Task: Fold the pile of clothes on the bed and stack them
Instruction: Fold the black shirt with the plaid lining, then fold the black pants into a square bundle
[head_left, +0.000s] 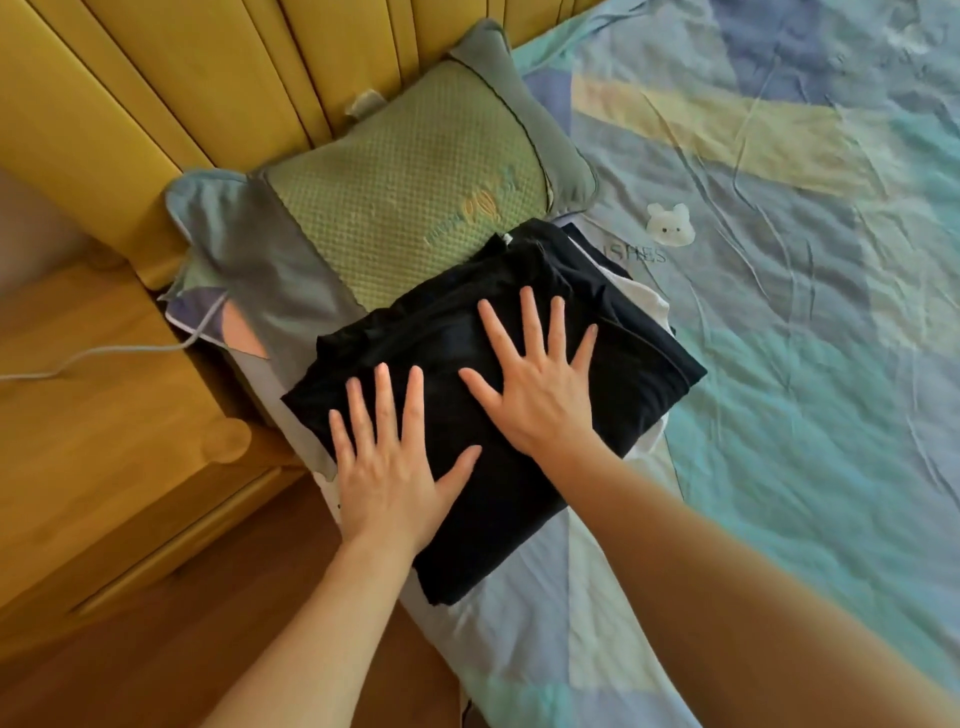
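1. The left hand (387, 470) and right hand (540, 387) lie flat with fingers spread, pressing on the folded black garment (498, 499) and gripping nothing.
2. That garment tops a stack, with a white garment (655, 303) showing beneath, at the edge of the bed (779, 312) just in front of the green pillow (410, 182).
3. The cloth looks soft, light and limp; I judge it best lifted with palms under the stack's opposite edges.
4. A wooden nightstand (104, 441) stands beside the pillow.
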